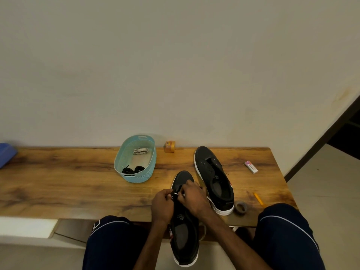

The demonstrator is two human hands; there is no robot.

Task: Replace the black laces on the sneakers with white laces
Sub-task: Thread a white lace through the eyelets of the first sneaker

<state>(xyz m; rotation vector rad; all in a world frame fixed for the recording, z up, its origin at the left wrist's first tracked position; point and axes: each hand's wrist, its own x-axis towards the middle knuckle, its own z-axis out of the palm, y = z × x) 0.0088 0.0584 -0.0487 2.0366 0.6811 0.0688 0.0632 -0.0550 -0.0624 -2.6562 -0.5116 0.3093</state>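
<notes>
A black sneaker [184,232] with a white sole lies over the table's front edge between my knees, toe pointing away. My left hand [162,205] pinches its left eyelet row. My right hand [192,199] pinches a white lace [176,194] stretched across the eyelets near the toe. More of that lace trails to the right of the shoe. A second black sneaker [213,178] without laces lies flat to the right. A light blue basket [150,164] holds a bundled white lace [140,151] at its far end and black laces [133,169] at its near end.
On the wooden table [68,182] are an orange tape roll [169,146] by the wall, an eraser [251,167] at the right, a yellow pencil [258,198] and a grey tape roll [240,207] near the front edge. A blue object [5,154] sits far left.
</notes>
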